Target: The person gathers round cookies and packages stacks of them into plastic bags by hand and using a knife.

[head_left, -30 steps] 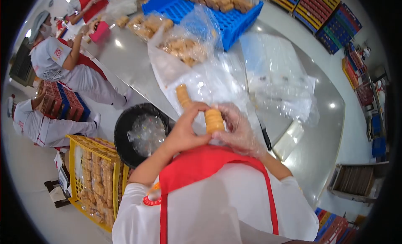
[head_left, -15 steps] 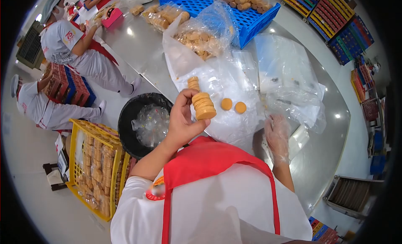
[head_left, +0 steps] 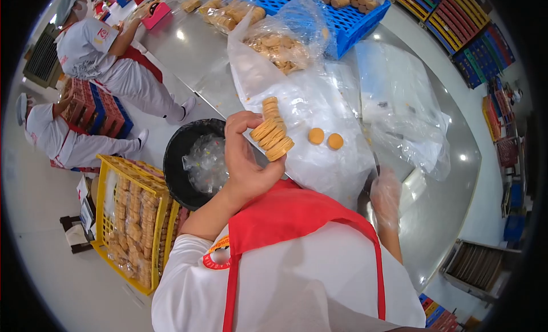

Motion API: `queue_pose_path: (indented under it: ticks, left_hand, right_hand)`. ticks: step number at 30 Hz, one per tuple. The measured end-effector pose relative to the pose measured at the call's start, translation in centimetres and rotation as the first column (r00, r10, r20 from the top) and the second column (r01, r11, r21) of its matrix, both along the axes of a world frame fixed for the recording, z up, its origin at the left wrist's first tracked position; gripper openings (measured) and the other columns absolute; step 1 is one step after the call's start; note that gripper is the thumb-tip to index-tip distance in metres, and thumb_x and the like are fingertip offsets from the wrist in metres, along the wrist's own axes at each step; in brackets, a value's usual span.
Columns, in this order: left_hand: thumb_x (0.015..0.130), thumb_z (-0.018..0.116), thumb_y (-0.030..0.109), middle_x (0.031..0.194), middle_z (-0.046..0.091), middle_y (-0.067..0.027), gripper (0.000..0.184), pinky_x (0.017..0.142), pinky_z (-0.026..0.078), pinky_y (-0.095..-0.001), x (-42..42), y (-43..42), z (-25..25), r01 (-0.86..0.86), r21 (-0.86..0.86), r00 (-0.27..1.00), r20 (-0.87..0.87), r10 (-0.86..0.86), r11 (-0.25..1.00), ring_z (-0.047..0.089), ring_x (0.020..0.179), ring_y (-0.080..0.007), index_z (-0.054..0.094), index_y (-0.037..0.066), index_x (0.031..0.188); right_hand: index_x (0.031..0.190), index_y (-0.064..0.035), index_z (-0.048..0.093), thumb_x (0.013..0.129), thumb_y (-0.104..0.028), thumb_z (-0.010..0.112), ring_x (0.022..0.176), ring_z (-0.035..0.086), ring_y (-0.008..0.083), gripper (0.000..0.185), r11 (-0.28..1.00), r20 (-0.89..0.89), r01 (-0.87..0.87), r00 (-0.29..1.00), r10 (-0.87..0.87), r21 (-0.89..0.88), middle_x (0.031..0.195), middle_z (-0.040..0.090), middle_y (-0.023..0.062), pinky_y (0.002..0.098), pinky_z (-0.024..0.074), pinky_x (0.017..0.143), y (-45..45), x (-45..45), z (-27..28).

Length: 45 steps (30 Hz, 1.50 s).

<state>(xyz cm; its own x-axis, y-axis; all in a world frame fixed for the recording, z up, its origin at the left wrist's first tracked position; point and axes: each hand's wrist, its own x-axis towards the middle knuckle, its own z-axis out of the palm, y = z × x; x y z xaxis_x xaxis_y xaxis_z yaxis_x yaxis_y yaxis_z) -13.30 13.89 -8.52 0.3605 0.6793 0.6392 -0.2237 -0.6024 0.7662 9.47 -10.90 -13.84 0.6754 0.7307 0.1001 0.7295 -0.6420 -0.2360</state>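
My left hand [head_left: 245, 161] is bare and closed around a short stack of round, golden biscuits [head_left: 272, 137], tilted and fanned a little between fingers and thumb. Just beyond it, another row of biscuits [head_left: 270, 106] is partly hidden behind the held ones. Two single biscuits [head_left: 316, 136] lie flat on the white plastic sheet [head_left: 325, 166], right of the stack. My right hand [head_left: 386, 198], in a clear plastic glove, is low beside the sheet's right edge, near some clear plastic packaging [head_left: 412, 186]. Its fingers are blurred, and I cannot make out whether they hold anything.
An open bag of biscuits [head_left: 279, 49] lies ahead, before a blue crate [head_left: 359, 24]. Clear plastic bags [head_left: 394, 92] lie to the right. A black bin [head_left: 177, 161] and a yellow crate [head_left: 103, 218] of packed biscuits stand left. Two co-workers [head_left: 97, 52] are at the left.
The biscuit stack in my left hand has tipped from nearly upright to slanted and fanned out. My right hand has shifted slightly down and right. The view has moved a little.
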Motion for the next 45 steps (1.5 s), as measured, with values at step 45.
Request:
queue_pose_path:
  ticks: [45]
  left_hand:
    - [0.055, 0.071, 0.002, 0.110, 0.052, -0.0153, 0.064, 0.103, 0.031, -0.0480, -13.1, -0.3, -4.5, -0.763, 0.185, 0.634, 0.026, 0.773, 0.619, 0.050, 0.105, -0.0326, 0.048, 0.003, 0.115]
  right_hand:
    - [0.121, -0.0051, 0.062, 0.079, 0.011, 0.058, 0.062, 0.056, 0.0348, 0.045, 0.284, -0.175, -0.930, 0.248, 0.953, 0.232, 0.074, 0.053, 0.0156, 0.0410, 0.0449, 0.057, 21.2, -15.8, 14.2]
